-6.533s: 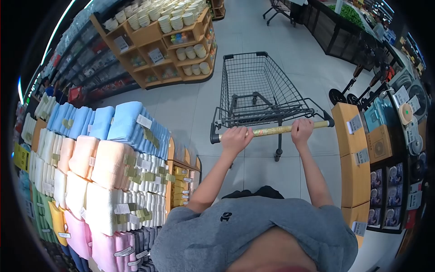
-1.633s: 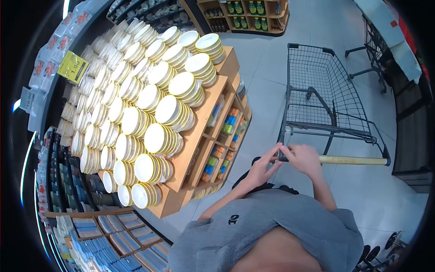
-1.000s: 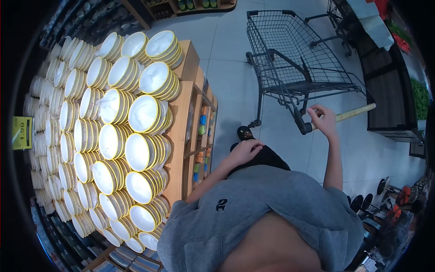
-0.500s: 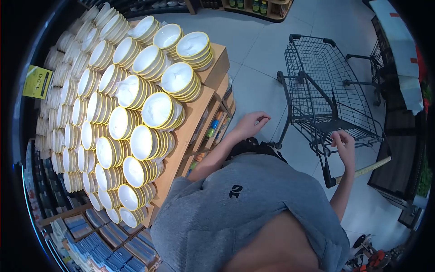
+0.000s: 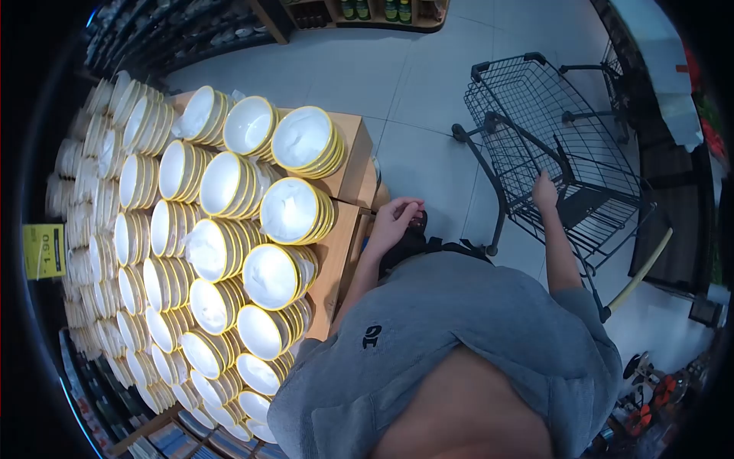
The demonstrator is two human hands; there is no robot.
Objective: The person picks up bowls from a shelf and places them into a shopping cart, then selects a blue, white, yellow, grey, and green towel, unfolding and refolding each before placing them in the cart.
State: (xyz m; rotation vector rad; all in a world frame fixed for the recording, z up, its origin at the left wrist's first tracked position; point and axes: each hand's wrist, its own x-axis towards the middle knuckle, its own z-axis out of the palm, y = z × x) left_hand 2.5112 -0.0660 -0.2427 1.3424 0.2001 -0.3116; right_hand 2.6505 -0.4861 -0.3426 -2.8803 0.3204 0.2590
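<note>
Bowls with yellow rims stand in tilted stacks on a wooden display to my left, many with white or clear wrapping inside. My left hand hangs beside the display's near corner, fingers loosely bent and nothing visible in them. My right hand reaches forward and overlaps the black wire shopping cart in this view. Its fingers are foreshortened and mostly hidden from me. The cart stands ahead on the right, with a pale yellow handle bar at its near end.
A yellow price tag hangs at the far left. Shelves with bottles stand at the back. Part of another cart shows behind the first. A wooden display block edges the grey tiled floor.
The view has shifted, so the bowls appear lower and nearer. My right hand has moved forward and up over the cart; my left hand appears closer to the display.
</note>
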